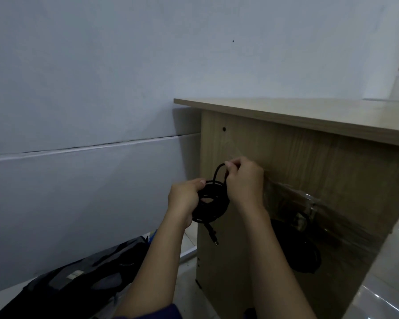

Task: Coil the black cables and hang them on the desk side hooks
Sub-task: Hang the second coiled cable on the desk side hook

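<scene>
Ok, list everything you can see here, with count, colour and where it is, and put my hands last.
coiled cable: one, black, held in front of the desk side, plug end dangling below
hung cable: one bundle, black, low on the desk side, right of the hands
hook: one, clear plastic, on the desk side above the hung cable; blurred
desk: one, light wood, right half of view
bag: one, black and grey, on the floor by the wall, lower left
wall: one, pale blue-grey, behind and left
left hand: one, gripping the coil's left side
right hand: one, pinching a loop at the coil's top
</scene>
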Motion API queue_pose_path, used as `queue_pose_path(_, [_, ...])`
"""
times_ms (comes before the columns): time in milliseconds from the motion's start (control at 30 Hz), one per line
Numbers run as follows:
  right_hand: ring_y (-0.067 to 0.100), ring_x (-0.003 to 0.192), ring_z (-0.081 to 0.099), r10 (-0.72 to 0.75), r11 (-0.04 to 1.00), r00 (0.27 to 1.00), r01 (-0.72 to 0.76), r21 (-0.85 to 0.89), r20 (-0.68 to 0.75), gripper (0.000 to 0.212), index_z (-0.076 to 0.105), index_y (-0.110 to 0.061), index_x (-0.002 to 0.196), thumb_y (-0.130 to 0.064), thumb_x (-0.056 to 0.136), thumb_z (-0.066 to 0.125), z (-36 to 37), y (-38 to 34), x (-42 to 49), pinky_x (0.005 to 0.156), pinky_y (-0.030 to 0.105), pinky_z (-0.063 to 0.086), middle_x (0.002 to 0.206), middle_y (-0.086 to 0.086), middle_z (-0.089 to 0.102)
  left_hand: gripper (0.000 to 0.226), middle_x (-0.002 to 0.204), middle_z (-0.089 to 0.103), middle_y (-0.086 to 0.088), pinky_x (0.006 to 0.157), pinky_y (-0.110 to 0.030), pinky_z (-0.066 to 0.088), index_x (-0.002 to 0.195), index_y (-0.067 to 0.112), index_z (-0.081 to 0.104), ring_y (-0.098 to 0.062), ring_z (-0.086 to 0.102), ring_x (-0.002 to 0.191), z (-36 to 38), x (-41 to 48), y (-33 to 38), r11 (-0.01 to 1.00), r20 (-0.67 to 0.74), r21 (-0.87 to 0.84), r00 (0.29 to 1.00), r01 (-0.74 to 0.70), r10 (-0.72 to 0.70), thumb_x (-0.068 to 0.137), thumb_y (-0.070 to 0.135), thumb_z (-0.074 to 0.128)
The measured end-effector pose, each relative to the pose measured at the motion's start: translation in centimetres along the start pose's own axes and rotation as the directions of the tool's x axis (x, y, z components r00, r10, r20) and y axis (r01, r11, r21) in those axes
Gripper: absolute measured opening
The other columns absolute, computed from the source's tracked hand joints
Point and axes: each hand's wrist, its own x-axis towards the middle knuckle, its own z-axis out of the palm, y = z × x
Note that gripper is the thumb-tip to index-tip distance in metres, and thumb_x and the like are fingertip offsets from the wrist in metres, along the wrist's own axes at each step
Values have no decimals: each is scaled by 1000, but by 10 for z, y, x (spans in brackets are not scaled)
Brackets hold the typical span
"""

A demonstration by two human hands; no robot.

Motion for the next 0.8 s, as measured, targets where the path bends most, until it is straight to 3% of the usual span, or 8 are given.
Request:
queue_pose_path(200, [30, 99, 60, 61, 996, 998, -60, -60, 9, 25, 63, 2, 101, -13, 96, 44, -5, -8, 3, 87, 41, 50, 107, 18, 64, 24, 102, 66, -20, 79, -42, 57, 105, 6, 68, -33, 65, 88, 5, 12, 4, 997, -56, 67, 998, 32, -28, 84, 15, 61])
queue_pose_path(433, [29, 88, 64, 95, 965, 994, -80, -252, 49, 16, 64, 0, 91, -7, 93, 50, -8, -13, 8, 78, 38, 55, 96, 16, 66, 12, 95, 64, -20, 73, -42, 56, 90, 2, 66, -35, 65, 86, 8, 16, 0, 989, -101, 145, 995, 41, -26, 84, 10, 58])
queue_pose_path(600, [27, 90, 65, 74, 937, 996, -54, -344, 43, 15, 65, -2, 95, -6, 92, 51, -3, -14, 4, 78, 37, 56, 98, 15, 67, 19, 98, 66, -23, 77, -48, 57, 96, -1, 66, -36, 66, 86, 8, 19, -12, 992, -86, 92, 993, 90, -82, 82, 11, 60])
queue_pose_path(800, [27, 93, 64, 59, 906, 998, -41, -421, 28, 23, 65, 0, 98, -2, 95, 42, 3, -5, 0, 73, 31, 50, 101, 16, 67, 17, 93, 68, -19, 70, -35, 56, 95, 1, 67, -31, 67, 79, 9, 16, -30, 991, -11, -34, 992, 128, -128, 86, 14, 60])
